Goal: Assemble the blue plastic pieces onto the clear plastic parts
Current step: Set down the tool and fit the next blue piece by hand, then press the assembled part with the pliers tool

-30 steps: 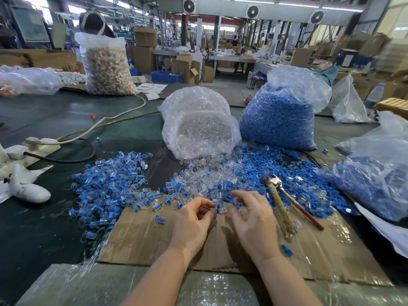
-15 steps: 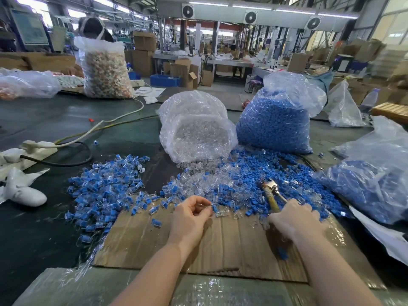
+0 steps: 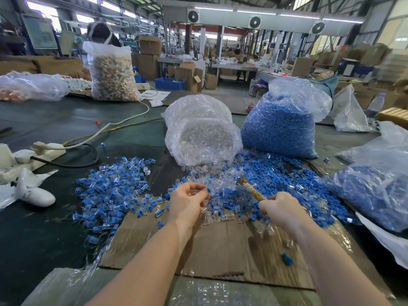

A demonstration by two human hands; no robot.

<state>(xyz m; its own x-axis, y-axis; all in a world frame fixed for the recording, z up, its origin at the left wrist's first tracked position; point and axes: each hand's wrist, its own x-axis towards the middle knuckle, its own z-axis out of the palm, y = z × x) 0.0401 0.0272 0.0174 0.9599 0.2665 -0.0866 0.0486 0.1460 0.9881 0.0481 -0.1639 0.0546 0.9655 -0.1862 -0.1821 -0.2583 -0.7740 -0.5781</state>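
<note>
My left hand (image 3: 187, 202) pinches a small clear part with a blue piece at its fingertips, held above the cardboard sheet (image 3: 220, 246). My right hand (image 3: 280, 208) grips the tape-wrapped handle of a hand tool (image 3: 251, 188), whose tip points up and left toward my left hand. Loose clear parts (image 3: 223, 215) and blue pieces (image 3: 282, 173) lie mixed in front of my hands. A heap of joined blue-and-clear parts (image 3: 114, 186) lies to the left. One stray blue piece (image 3: 287, 259) sits on the cardboard.
A bag of clear parts (image 3: 203, 138) and a bag of blue pieces (image 3: 280, 122) stand behind the piles. Another bag of blue pieces (image 3: 375, 191) lies at the right. A power strip with cables (image 3: 44, 149) and a white tool (image 3: 33, 191) lie at the left.
My right hand moved right from beside my left hand, picked the tool up off the pile and raised it. My left hand lifted slightly with its part.
</note>
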